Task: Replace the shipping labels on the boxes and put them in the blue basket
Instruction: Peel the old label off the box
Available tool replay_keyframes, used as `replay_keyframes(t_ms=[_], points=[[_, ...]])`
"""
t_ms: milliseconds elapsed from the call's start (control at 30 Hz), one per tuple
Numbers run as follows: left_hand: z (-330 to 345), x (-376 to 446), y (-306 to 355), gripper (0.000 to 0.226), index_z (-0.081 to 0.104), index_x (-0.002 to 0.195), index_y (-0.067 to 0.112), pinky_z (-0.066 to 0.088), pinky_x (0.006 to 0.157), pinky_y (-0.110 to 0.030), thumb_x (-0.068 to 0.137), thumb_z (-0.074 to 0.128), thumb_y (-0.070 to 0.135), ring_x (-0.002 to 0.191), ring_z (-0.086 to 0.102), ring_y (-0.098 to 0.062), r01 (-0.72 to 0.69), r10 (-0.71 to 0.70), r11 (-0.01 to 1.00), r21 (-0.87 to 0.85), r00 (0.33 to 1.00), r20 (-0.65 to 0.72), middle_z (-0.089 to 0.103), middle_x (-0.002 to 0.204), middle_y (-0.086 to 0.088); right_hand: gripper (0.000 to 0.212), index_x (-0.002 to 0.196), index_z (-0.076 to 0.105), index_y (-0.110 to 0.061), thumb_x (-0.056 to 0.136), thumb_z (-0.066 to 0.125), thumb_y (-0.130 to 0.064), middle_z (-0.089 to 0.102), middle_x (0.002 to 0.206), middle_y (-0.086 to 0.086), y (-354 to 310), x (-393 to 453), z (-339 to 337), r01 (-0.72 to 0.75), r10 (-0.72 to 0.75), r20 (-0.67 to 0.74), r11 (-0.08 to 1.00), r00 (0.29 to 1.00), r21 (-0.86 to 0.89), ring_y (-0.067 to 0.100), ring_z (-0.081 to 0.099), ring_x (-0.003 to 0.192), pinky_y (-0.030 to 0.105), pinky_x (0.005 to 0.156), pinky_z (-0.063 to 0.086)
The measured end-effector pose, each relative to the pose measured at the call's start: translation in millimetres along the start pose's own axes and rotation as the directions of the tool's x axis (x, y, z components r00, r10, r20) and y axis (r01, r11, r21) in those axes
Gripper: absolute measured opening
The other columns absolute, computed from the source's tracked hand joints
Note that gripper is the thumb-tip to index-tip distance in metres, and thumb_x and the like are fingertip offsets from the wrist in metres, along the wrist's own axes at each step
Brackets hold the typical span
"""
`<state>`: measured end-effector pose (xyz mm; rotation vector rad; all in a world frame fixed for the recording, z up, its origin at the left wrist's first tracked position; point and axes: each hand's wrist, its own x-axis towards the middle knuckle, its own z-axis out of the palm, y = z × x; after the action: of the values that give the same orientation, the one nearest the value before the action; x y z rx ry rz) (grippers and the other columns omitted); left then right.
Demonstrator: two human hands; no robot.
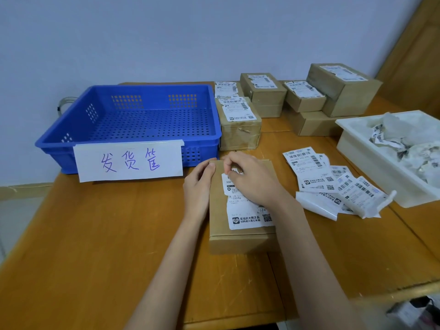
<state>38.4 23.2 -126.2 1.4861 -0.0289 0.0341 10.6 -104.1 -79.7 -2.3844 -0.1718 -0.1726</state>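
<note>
Nearest me, the cardboard box (240, 210) lies flat on the desk (95, 234); my left hand (198, 184) curls round its edge to steady it while my right hand (247, 177) pinches the old shipping label (247, 210), apparently peeling. Blue basket (133, 125) waits empty behind.

The brown wooden surface (100, 234) carries a blue plastic basket (128, 120), brown cardboard boxes (240, 122), a white plastic tray (371, 160) and loose white paper labels (331, 184).
</note>
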Motion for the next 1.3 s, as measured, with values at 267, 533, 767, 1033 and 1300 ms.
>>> replay_keyframes(t_ms=[267, 533, 767, 1033, 1300], points=[[0.0, -0.2, -1.7, 0.019, 0.073, 0.105, 0.020, 0.051, 0.085, -0.030, 0.097, 0.056, 0.021, 0.096, 0.067, -0.013, 0.013, -0.013, 1.000, -0.017, 1.000, 0.006, 0.074, 0.100, 0.002, 0.019, 0.097, 0.057, -0.025, 0.090, 0.059, -0.008, 0.061, 0.104, -0.013, 0.5, -2.7, -0.8, 0.057, -0.053, -0.049, 0.995, 0.997, 0.081, 0.001, 0.054, 0.103, 0.018, 0.084, 0.041], [-0.2, -0.2, -1.3, 0.019, 0.071, 0.108, 0.019, 0.051, 0.089, -0.031, 0.097, 0.056, 0.022, 0.100, 0.067, -0.014, 0.016, -0.016, 1.000, -0.006, 1.000, -0.002, 0.073, 0.103, 0.002, 0.011, 0.087, 0.059, -0.016, 0.093, 0.057, -0.007, 0.058, 0.099, -0.008, -1.2, -4.7, 1.0, 0.055, -0.054, -0.041, 0.998, 0.998, 0.013, -0.005, 0.047, 0.098, 0.035, 0.107, 0.035], [0.0, -1.0, -0.5, 0.016, 0.071, 0.102, 0.025, 0.050, 0.093, -0.037, 0.097, 0.057, 0.021, 0.101, 0.067, -0.016, 0.012, -0.012, 1.000, -0.001, 1.000, -0.004, 0.073, 0.104, 0.002, 0.011, 0.083, 0.056, -0.005, 0.091, 0.050, 0.000, 0.062, 0.114, 0.012, -4.1, -11.2, -3.5, 0.026, -0.025, -0.013, 0.998, 1.000, 0.062, 0.012, 0.044, 0.112, 0.035, 0.118, 0.021], [0.0, -2.2, -1.1, 0.016, 0.073, 0.100, 0.029, 0.050, 0.094, -0.042, 0.095, 0.058, 0.028, 0.098, 0.067, -0.014, 0.023, -0.023, 1.000, 0.007, 1.000, -0.005, 0.074, 0.100, 0.007, 0.037, 0.109, 0.056, -0.019, 0.083, 0.053, 0.007, 0.065, 0.112, -0.009, -3.7, -16.9, -8.7, 0.052, -0.033, -0.076, 0.961, 0.997, 0.271, -0.004, 0.056, 0.112, 0.015, 0.089, 0.042], [-0.5, -2.5, -1.2, 0.015, 0.072, 0.098, 0.034, 0.050, 0.097, -0.041, 0.094, 0.059, 0.032, 0.101, 0.066, -0.011, 0.016, -0.016, 1.000, 0.018, 1.000, 0.003, 0.073, 0.101, 0.010, 0.017, 0.086, 0.064, -0.016, 0.090, 0.056, -0.001, 0.057, 0.117, -0.007, 0.1, -14.4, 0.3, 0.071, -0.069, -0.020, 0.990, 0.997, 0.124, -0.017, 0.044, 0.106, 0.027, 0.110, 0.027]])
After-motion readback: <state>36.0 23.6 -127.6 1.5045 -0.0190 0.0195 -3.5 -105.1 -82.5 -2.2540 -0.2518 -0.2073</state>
